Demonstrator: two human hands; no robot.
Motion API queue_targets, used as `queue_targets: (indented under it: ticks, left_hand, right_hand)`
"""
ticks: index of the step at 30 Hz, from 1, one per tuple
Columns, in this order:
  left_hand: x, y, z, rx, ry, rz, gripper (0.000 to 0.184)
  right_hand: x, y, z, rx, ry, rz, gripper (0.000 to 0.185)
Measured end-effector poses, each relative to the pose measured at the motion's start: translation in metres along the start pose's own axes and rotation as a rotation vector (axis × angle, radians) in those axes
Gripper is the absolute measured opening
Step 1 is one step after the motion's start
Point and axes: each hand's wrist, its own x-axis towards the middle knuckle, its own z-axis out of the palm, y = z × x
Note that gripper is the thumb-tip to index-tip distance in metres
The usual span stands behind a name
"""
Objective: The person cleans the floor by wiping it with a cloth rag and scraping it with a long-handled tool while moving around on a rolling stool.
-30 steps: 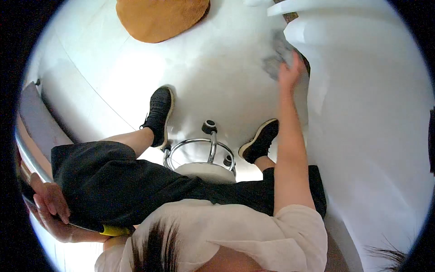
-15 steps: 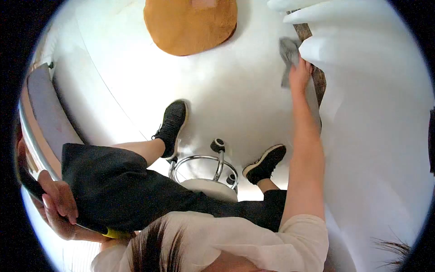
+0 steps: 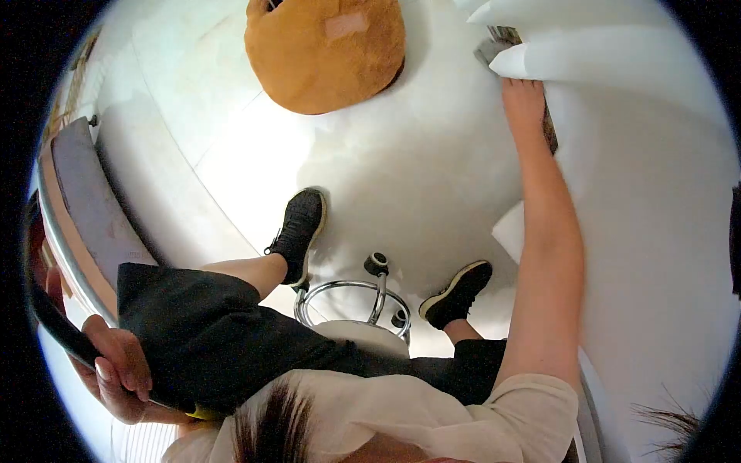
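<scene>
At the lower left, my left hand (image 3: pixel 123 370) is closed around a long black curved strip (image 3: pixel 65 332). A yellow part (image 3: pixel 202 413) shows near the strip's lower end, by my forearm. My right hand (image 3: pixel 525 99) reaches out at the upper right, its fingertips hidden under a fold of white sheet (image 3: pixel 552 60). A crumpled grey cloth (image 3: pixel 486 52) sticks out past that fold, just ahead of the fingers, and appears held by them. Below the hand runs a dark brown patterned strip (image 3: pixel 550 133), mostly covered by the sheet.
An orange-brown round-edged seat (image 3: pixel 324 58) stands ahead on the pale floor (image 3: pixel 417 154). Beneath me is a wheeled stool with a chrome ring (image 3: pixel 340 285). On the left is a curved grey padded edge (image 3: pixel 93 201). White sheeting (image 3: pixel 656 255) fills the right side.
My right hand has moved forward and slightly right, taking the grey cloth farther away under the white fold. My left hand keeps its grip on the black strip, shifting slightly right in view.
</scene>
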Motion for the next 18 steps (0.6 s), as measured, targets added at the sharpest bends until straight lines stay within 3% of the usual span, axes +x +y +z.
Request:
queue_targets:
  ticks: [2, 3, 5, 6, 8, 10, 11, 13, 17, 18]
  left_hand:
    - [0.005, 0.000, 0.004, 0.024, -0.050, 0.033, 0.078]
    - [0.003, -0.001, 0.000, 0.006, -0.048, 0.028, 0.077]
    - [-0.001, -0.005, -0.014, -0.024, -0.053, 0.013, 0.074]
    - [-0.003, -0.005, -0.019, -0.036, -0.058, 0.004, 0.071]
    - [-0.004, -0.006, -0.021, -0.037, -0.079, 0.008, 0.063]
    - [-0.002, -0.006, -0.017, -0.029, -0.108, 0.041, 0.054]
    - [-0.002, -0.005, -0.015, -0.024, -0.118, 0.054, 0.050]
    - [-0.002, -0.003, -0.014, -0.018, -0.134, 0.070, 0.045]
    - [-0.010, 0.002, -0.018, 0.013, -0.167, 0.087, 0.043]
    - [-0.012, 0.005, -0.016, 0.029, -0.163, 0.095, 0.043]
  right_hand:
    - [-0.056, -0.003, 0.007, 0.123, -0.014, 0.060, 0.034]
    - [-0.082, -0.007, 0.014, 0.622, -0.129, 0.354, 0.037]
    - [-0.135, -0.011, 0.012, 1.074, -0.269, 0.729, 0.044]
    - [-0.163, -0.011, 0.008, 1.030, -0.293, 0.806, 0.048]
    - [-0.253, -0.010, 0.051, 0.513, -0.456, 0.538, 0.051]
    - [-0.369, -0.010, 0.122, 0.667, -0.232, 0.698, 0.055]
    - [-0.389, -0.010, 0.111, 0.747, -0.474, 1.012, 0.058]
    - [-0.406, -0.022, 0.085, 0.789, -0.599, 1.314, 0.062]
    - [-0.352, -0.104, 0.063, 0.500, -0.275, 1.193, 0.060]
    - [-0.300, -0.115, 0.008, 0.674, -0.105, 1.118, 0.051]
